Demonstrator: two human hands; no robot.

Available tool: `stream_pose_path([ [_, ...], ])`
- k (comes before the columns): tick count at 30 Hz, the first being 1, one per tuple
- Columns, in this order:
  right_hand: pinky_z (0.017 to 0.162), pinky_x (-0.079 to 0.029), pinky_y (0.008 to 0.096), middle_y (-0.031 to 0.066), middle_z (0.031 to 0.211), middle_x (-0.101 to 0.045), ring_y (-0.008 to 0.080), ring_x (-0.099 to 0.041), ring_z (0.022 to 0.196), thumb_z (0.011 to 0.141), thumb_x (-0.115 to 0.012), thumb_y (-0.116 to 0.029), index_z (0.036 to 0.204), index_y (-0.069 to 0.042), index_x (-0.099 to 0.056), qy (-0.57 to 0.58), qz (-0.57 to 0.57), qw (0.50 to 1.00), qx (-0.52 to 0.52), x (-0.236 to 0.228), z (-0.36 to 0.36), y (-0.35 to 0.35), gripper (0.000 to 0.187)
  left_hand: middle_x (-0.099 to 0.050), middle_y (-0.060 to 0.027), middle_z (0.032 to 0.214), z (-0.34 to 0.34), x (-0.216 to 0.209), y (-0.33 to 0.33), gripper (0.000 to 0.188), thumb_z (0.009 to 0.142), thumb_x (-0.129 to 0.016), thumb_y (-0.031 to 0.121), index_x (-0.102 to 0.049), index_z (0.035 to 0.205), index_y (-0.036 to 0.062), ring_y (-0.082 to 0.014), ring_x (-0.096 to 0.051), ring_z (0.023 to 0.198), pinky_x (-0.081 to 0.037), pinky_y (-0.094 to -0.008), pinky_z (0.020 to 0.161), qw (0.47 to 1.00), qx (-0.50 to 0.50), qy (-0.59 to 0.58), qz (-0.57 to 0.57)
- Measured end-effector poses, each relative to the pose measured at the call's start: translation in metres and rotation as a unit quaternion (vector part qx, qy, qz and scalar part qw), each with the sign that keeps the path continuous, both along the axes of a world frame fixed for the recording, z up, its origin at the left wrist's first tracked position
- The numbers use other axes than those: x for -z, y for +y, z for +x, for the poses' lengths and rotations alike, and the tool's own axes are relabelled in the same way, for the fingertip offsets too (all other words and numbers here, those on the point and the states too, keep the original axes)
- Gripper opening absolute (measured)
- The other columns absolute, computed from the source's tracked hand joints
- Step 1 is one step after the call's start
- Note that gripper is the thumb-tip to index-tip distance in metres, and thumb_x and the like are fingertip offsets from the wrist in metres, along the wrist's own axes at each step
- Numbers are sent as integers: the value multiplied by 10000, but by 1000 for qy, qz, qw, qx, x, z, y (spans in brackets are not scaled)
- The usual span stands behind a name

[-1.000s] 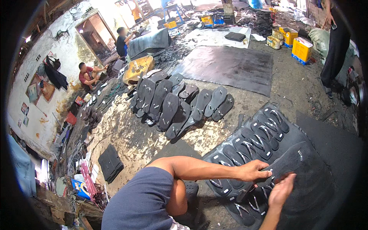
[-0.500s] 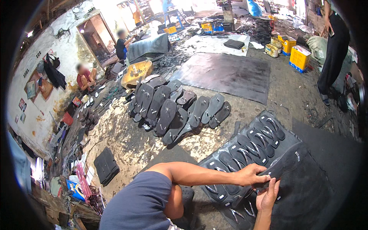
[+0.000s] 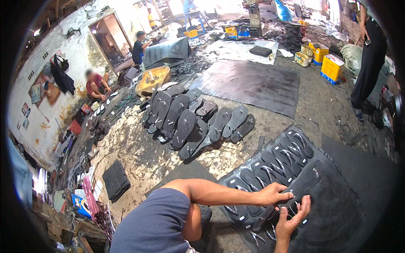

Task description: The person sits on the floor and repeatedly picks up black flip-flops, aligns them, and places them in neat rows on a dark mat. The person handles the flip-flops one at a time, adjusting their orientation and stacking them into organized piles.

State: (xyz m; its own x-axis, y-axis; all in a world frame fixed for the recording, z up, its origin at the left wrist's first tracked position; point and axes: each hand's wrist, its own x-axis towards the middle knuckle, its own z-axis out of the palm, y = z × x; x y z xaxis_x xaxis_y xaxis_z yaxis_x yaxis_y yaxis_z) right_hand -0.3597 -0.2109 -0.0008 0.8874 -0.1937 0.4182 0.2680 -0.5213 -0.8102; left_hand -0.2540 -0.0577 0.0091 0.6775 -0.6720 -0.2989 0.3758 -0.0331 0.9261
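Observation:
A black flip-flop sole point(image 3: 307, 178) is in my left hand point(image 3: 272, 195), pinched at its near end between thumb and fingers. The sole's far end points up and to the right, with a small pale strap piece near its tip. Close beside the near end, my right hand point(image 3: 292, 217) has its palm turned up and its fingers apart. Whether a fingertip touches the sole I cannot tell. Under both hands lie black flip-flops point(image 3: 266, 168) with grey straps and small white labels, set in rows on a black rubber sheet point(image 3: 337, 206).
Ahead is a heap of black soles point(image 3: 185, 122) on the worn floor. Behind it lies a large dark sheet point(image 3: 253, 86). A folded black piece point(image 3: 116, 180) rests at left. Yellow boxes point(image 3: 332, 66) and a standing person point(image 3: 369, 59) are at far right; two people sit at far left.
My right hand has drawn slightly away from the sole, and its fingers have spread. My left hand keeps its hold on the sole, nearly in place.

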Motion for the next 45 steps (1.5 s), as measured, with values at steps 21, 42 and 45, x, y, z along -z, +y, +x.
stream_pose_path([
  [21, 957, -511, 408, 105, 1344, -562, 245, -563, 1209, 1029, -573, -326, 1425, -62, -466, 119, 346, 928, 74, 6, 6, -50, 488, -573, -112, 1381, 30, 15, 49, 516, 1012, -613, 410, -550, 1385, 58, -264, -495, 1320, -373, -439, 1110, 885, -126, -412, 178],
  [42, 628, -496, 272, 59, 924, -626, 126, -608, 790, 939, -736, -289, 1392, -95, -497, 188, 284, 906, 252, 92, 46, -189, 548, -695, -31, 1092, 130, 92, -106, 461, 924, -759, 343, -654, 1257, 42, -149, -648, 999, -559, -360, 810, 984, -32, -11, 174],
  [45, 793, -519, 353, 120, 1032, -655, 189, -649, 901, 935, -725, -238, 1374, -72, -498, 245, 204, 916, 243, 146, 48, -205, 522, -740, -56, 951, 134, 131, -113, 445, 843, -833, 330, -718, 1129, 8, -143, -684, 780, -554, -305, 685, 939, -2, -88, 332],
])
